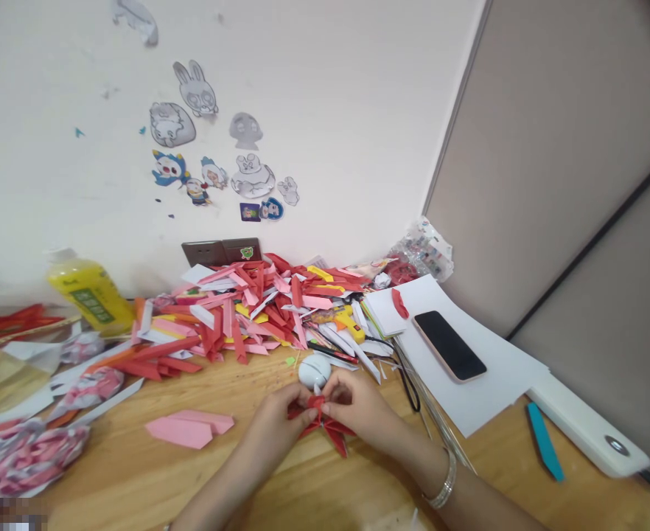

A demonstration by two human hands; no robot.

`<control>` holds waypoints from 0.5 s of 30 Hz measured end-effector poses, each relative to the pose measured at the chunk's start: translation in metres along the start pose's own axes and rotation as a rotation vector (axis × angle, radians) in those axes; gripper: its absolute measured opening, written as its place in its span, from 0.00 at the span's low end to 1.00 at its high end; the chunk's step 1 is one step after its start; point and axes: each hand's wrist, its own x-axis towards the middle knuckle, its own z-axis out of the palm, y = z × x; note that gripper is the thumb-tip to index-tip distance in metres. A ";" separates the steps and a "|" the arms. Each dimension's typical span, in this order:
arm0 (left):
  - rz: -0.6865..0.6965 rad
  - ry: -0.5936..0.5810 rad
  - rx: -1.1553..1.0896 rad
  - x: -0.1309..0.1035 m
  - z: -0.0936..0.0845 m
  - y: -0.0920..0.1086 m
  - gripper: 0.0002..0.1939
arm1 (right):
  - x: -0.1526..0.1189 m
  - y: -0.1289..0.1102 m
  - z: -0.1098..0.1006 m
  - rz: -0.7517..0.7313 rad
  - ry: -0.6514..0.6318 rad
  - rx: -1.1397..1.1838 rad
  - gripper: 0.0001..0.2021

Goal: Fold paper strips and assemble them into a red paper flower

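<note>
Near the table's front middle, my left hand (285,417) and my right hand (357,408) meet at a red folded paper piece (336,441) with pointed arms. The fingers of both hands pinch its small red upper part from either side. Just behind the fingertips sits a round white object (315,370) with a dark line across it. Two pink folded paper strips (184,429) lie on the table to the left of my left hand.
A large heap of red, pink, white and yellow folded paper (259,302) fills the back, with a yellow glue gun (349,324). At left stands a yellow bottle (91,291). A phone (449,345) lies on white paper at right, near a teal strip (544,441) and white power strip (590,424).
</note>
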 end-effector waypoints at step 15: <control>0.024 0.104 0.144 -0.007 0.007 0.010 0.06 | -0.001 0.002 0.008 0.031 0.089 -0.114 0.03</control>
